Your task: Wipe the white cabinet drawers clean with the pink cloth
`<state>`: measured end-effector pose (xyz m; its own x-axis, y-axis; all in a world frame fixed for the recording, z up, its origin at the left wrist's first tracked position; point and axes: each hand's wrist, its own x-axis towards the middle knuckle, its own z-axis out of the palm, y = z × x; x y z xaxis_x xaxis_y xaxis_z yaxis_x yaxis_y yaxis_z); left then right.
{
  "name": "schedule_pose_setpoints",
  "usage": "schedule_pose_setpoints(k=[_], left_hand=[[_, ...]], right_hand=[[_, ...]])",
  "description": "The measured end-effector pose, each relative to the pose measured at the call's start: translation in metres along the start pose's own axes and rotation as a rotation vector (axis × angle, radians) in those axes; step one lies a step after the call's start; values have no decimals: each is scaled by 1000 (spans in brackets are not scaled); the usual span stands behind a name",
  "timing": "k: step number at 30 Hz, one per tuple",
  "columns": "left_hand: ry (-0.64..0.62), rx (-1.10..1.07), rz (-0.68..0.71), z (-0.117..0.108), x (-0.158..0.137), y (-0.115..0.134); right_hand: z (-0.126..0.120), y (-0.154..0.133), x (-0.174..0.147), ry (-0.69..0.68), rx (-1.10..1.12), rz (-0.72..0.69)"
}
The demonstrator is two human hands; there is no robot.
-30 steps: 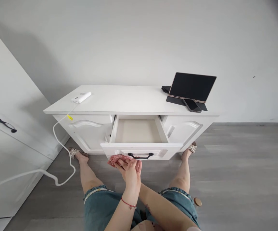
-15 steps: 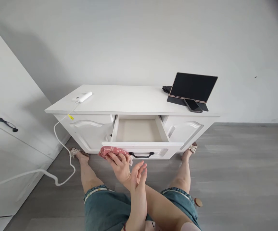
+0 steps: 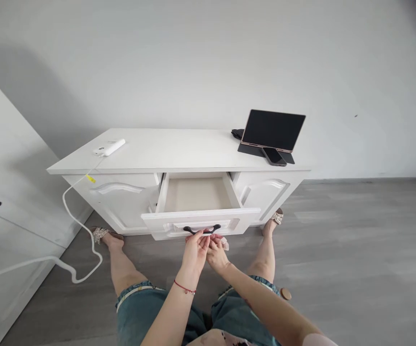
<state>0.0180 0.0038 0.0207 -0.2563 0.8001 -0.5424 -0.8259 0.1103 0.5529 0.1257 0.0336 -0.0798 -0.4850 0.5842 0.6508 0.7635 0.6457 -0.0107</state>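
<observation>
A white drawer stands pulled out from the cabinet, its black handle on the front panel. My right hand is closed on a pink and white patterned cloth, bunched just below the handle. Beside it, my left hand is closed with its fingertips at the handle's lower edge, pinching what looks like the same cloth. Fingers cover most of the cloth, so its contact with the handle is partly hidden.
On the cabinet top are a white power strip with a trailing cable, a tablet on a stand, a phone and a black item. A white wardrobe stands at left.
My right hand has brought the cloth from the left of the handle to its right underside. My left hand, open before, has moved up and closed at the handle. The view has shifted slightly.
</observation>
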Motion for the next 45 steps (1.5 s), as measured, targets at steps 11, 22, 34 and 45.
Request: schedule_pose_setpoints(k=[11, 22, 34, 45], left_hand=[[11, -8, -46, 15, -8, 5], [22, -17, -33, 9, -1, 1], [32, -34, -35, 11, -4, 2], [-13, 17, -2, 5, 1, 1]], right_hand=[[-80, 118, -34, 20, -163, -203], [-86, 122, -23, 238, -254, -31], [-8, 72, -64, 167, -137, 150], [31, 6, -24, 80, -84, 0]])
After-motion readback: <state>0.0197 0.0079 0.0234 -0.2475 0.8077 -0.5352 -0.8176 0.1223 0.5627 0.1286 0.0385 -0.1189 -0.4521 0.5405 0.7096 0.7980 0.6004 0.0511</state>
